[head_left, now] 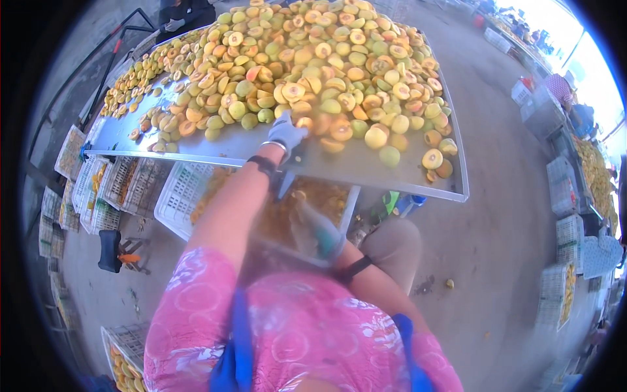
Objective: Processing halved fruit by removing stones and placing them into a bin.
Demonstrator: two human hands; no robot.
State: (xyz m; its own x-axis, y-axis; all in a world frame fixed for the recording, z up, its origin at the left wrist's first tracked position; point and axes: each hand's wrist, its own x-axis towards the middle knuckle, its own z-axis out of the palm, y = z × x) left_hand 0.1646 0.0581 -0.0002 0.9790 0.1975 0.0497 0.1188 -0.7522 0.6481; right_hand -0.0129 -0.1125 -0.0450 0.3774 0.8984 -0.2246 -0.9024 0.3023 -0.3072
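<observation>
My left hand (287, 133), in a pale glove with a band at the wrist, reaches to the near edge of a heap of halved yellow-green stone fruit (261, 78). Its fingers look spread against the fruit, and several halves beside it are smeared by motion. The heap covers a metal tabletop (366, 163) with a raised rim. Lower down, my gloved right hand (317, 228) is over a white plastic crate (179, 196) holding orange-yellow pieces. Strong blur hides its fingers and anything in them. A narrow blue strip (285, 185) shows between the hands; its kind is unclear.
Stacked white crates (98, 189) stand left of the table, with a small dark-seated stool (111, 251) before them. Another crate of fruit (127, 359) is at lower left. A person (186, 13) sits beyond the table. More crates (562, 189) line the right side.
</observation>
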